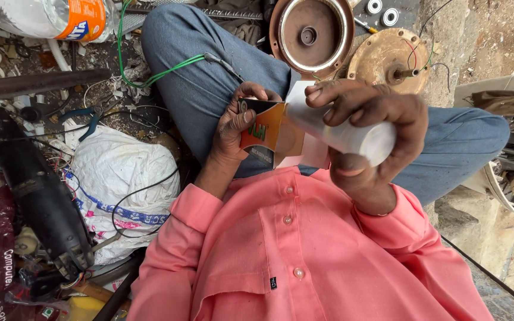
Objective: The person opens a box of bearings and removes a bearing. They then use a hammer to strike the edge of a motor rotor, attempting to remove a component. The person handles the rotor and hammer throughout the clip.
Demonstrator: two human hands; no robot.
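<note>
A: What do the hands hold?

B: The left hand [236, 125] is closed around a small orange and white carton [269, 134], thumb on the near face and fingers curled behind it, so the open end faces the other hand. The right hand [367, 128] is clamped on a white tube-shaped object [352, 138], thumb underneath and fingers arched over the top. One end of the tube sits inside the carton's mouth; the other end points out past the palm.

A: Why held like that?

B: As I judge it, the carton is braced sideways so the tube can slide along its length, and both are kept up in front of the chest, over the lap, where the person can see the opening. A loose white flap [304, 95] of the carton stands up behind the fingers.

A: And the arms?

B: Both forearms rise from the pink shirt [304, 261], wrists bent inward so the hands meet. The legs in blue jeans [209, 77] are folded on the floor.

A: What lies around?

B: A green wire [150, 76] runs across the knee. Two round metal motor housings [312, 34] sit beyond the knees, towards the stone edge of the floor. Beside the left leg are a white woven sack [120, 178], a dark motor body [37, 190] and a plastic bottle [49, 18] among the wire scraps.
</note>
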